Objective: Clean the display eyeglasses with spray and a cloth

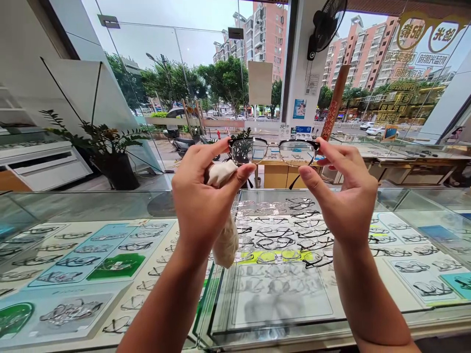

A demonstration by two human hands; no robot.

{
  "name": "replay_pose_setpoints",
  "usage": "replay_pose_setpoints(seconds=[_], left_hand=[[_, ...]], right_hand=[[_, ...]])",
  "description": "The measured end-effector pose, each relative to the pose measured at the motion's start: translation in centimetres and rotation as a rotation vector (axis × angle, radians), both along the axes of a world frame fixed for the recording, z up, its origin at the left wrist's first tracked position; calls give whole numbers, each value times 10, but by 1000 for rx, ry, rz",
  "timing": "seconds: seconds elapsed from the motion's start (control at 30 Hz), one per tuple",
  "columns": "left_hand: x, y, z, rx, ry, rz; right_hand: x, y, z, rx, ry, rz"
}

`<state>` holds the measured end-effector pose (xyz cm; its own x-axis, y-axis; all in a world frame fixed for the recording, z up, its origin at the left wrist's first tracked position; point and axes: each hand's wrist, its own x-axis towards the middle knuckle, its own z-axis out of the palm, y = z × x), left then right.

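Observation:
A pair of eyeglasses [273, 143] with dark upper rims and clear lenses is held up in front of me at about eye height. My left hand [202, 189] pinches the left end of the frame between thumb and fingers. A whitish cloth [225, 240] is bunched in that same palm and hangs below it. At the right end of the frame, my right hand [344, 186] grips with its fingers, the thumb near the lower rim. The temples point away from me, mostly hidden.
Below my hands runs a glass display case [283, 323] with several rows of eyeglasses inside. A potted plant [116, 157] stands on the floor beyond, at left. Farther back are a wooden counter [281, 175], glass doors and a wall fan [326, 29].

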<state>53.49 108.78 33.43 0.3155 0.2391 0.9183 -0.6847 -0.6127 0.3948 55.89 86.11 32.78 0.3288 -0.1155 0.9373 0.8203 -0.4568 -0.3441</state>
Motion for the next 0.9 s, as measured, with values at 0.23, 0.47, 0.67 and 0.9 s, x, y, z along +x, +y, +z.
replay_pose_setpoints(seconds=[0.23, 0.47, 0.67, 0.9], left_hand=[[3, 1, 0, -3, -2, -17], [4, 3, 1, -4, 7, -8], [2, 2, 2, 15, 11, -2], [1, 4, 2, 34, -5, 14]], right_hand=[[5, 0, -1, 4, 9, 23], [9, 2, -4, 25, 32, 92], [7, 2, -3, 44, 1, 104], [8, 2, -2, 10, 21, 40]])
